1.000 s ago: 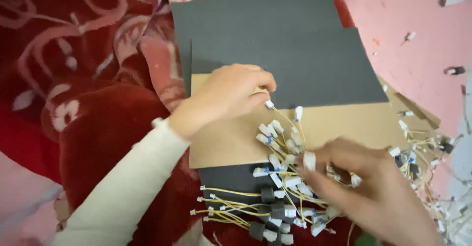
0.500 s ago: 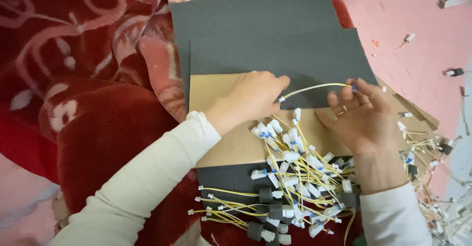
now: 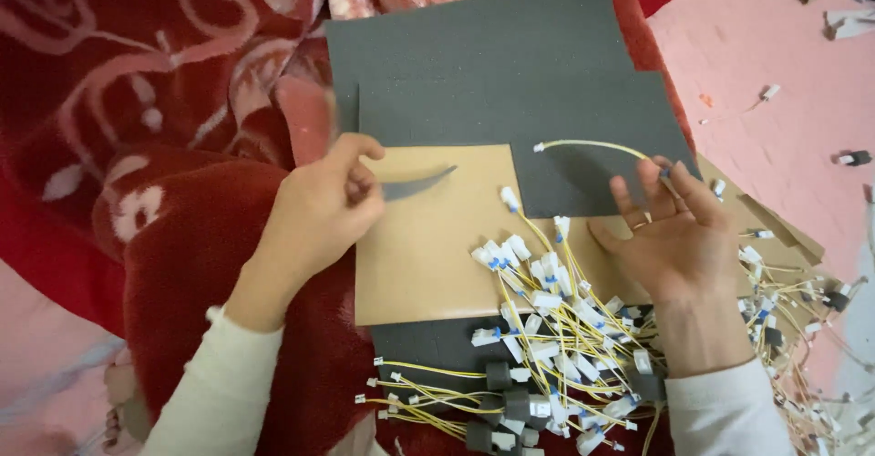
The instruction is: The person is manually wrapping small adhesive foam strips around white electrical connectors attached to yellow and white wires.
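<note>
My right hand [image 3: 670,233] pinches one end of a yellow wire [image 3: 592,143] between its fingertips. The wire arcs left over the dark grey foam sheet [image 3: 510,73], and its free end carries a small white connector. My left hand [image 3: 324,205] is at the left edge of a tan cardboard sheet [image 3: 428,256], holding a thin curved grey strip [image 3: 417,184] that sticks out to the right. Between and below my hands lies a tangled pile of yellow wires with white connectors [image 3: 547,306].
Several wires with black foam sleeves [image 3: 499,392] lie at the bottom on a dark sheet. More loose wires [image 3: 784,292] are spread at the right. A red patterned blanket [image 3: 155,146] covers the left, and a pink floor [image 3: 784,137] with scattered bits lies at the right.
My left hand let go of the wire's white end, moved left off the foam, and now holds a grey strip. My right hand still holds the wire's other end.
</note>
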